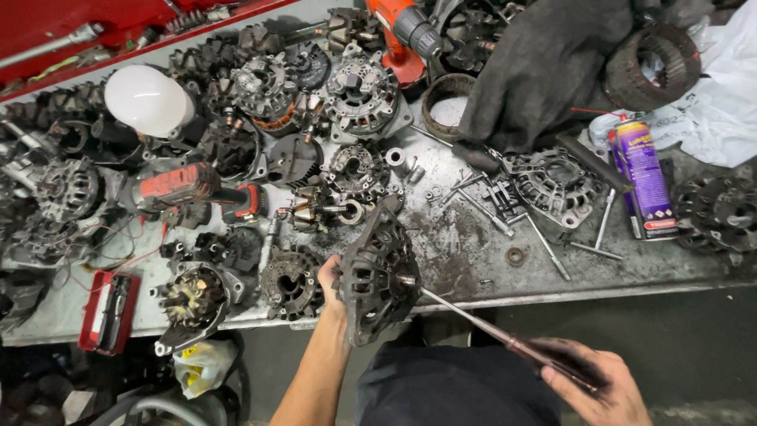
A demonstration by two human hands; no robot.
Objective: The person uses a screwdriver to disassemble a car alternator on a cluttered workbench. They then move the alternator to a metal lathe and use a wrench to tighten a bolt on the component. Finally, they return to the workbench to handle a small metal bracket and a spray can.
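My left hand (330, 278) grips a dark, greasy alternator housing (377, 272) by its left edge and holds it upright at the front edge of the metal workbench (552, 293). My right hand (593, 383), low at the right, is closed on the handle of a long screwdriver (473, 322). Its shaft runs up and left, and the tip meets the centre of the housing.
Many alternator parts, rotors and housings cover the bench's left and back. A red power tool (189, 189), a white bulb (147, 99), a purple spray can (640, 175), loose bolts (505, 221), a dark cloth (544, 63) and an orange drill (404, 35) lie around.
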